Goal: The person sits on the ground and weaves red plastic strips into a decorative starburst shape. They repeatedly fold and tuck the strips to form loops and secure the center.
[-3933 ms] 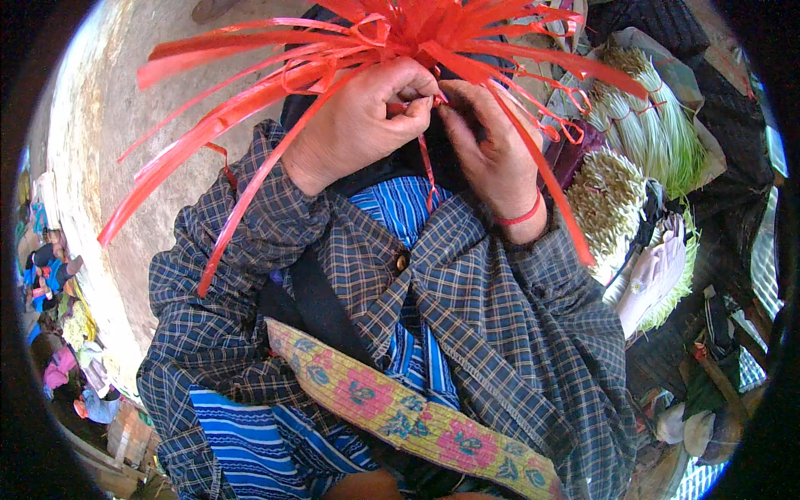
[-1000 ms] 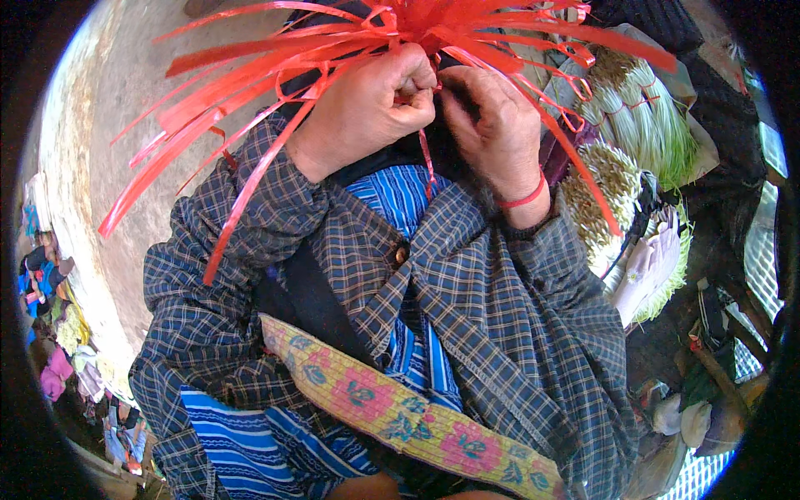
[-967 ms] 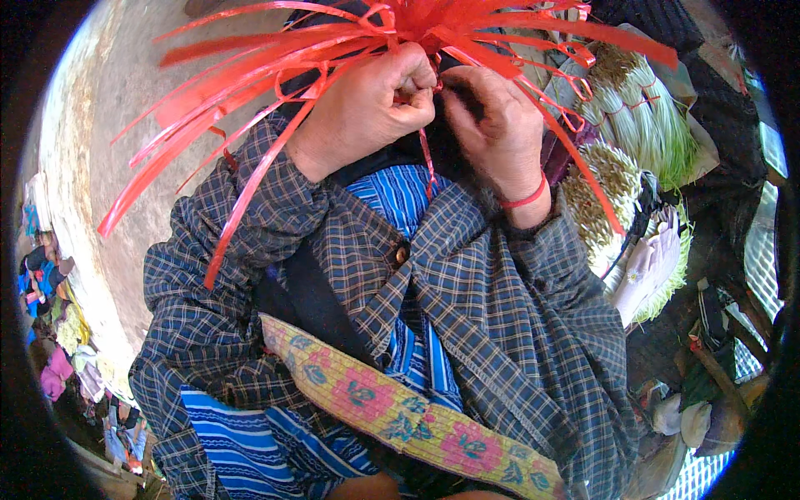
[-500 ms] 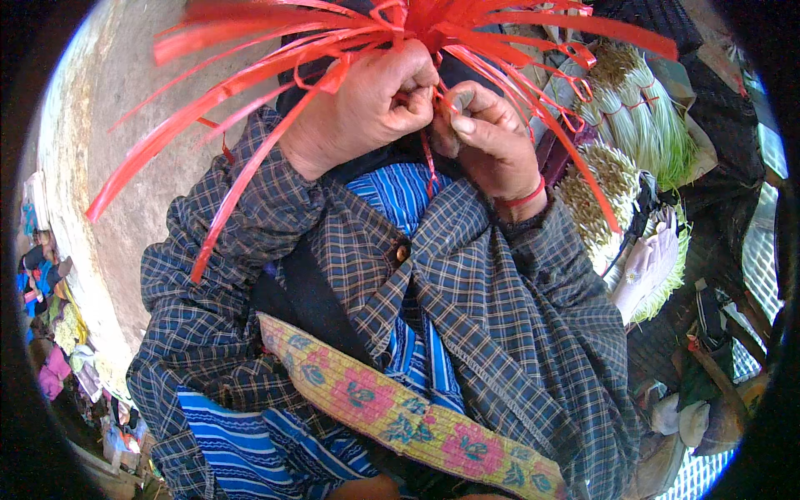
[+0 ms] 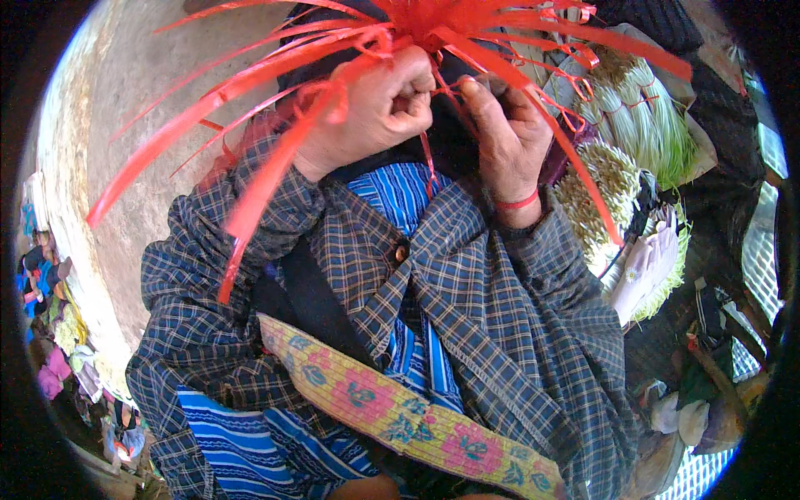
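One red plastic ribbon (image 5: 447,88) is clamped in my curled left hand (image 5: 367,112) and pinching right hand (image 5: 507,129); I should pull evenly

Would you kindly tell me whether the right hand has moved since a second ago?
Yes: the right hand has drawn its fingers rightward, away from the left hand and toward the green-tipped bundle, which stays put in view.

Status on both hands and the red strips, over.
Left hand curled shut at thin red strand; right hand pinching it. Red strips fanned above, one drooping across left sleeve.
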The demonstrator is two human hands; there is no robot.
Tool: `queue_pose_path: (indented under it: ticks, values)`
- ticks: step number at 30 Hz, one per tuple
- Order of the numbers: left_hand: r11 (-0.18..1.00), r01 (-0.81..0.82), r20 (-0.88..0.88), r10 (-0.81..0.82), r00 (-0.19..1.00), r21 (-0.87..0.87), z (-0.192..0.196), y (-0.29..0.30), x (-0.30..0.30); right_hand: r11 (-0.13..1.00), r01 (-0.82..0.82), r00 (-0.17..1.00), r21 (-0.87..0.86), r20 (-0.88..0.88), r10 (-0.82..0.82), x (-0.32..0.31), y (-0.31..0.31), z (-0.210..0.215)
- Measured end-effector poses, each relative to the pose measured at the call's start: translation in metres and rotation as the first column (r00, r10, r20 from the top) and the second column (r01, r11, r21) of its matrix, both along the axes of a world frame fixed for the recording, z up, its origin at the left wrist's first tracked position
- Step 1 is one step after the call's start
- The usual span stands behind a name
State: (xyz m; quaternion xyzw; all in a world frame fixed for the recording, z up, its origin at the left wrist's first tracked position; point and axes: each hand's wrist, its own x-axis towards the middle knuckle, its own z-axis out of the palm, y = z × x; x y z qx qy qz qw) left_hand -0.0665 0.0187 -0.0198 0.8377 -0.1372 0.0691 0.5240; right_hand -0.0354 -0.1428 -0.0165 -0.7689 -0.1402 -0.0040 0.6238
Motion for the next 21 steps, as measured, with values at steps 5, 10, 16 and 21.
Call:
queue_pose_path:
  ticks: [5, 10, 16, 21]
  values:
    - [0.989, 0.071, -0.101, -0.084, 0.991, -0.131, 0.002, 0.007, -0.002, 0.994, -0.042, 0.996, -0.102, 0.075, 0.050, 0.005, -0.003, 0.008]
    - [0.986, 0.072, 0.185, -0.100, 0.978, 0.148, -0.004, 0.010, -0.002, 0.960, -0.010, 0.935, -0.280, 0.337, 0.108, 0.006, -0.003, 0.009]
    - [0.965, 0.158, 0.244, -0.208, 0.947, 0.209, -0.013, 0.008, -0.001, 0.944, -0.010, 0.957, -0.331, 0.269, 0.105, -0.006, -0.007, 0.003]
    - [0.950, 0.201, 0.262, -0.262, 0.929, 0.239, -0.017, 0.003, -0.001, 0.998, -0.047, 0.992, 0.049, -0.118, 0.053, -0.015, -0.007, -0.002]
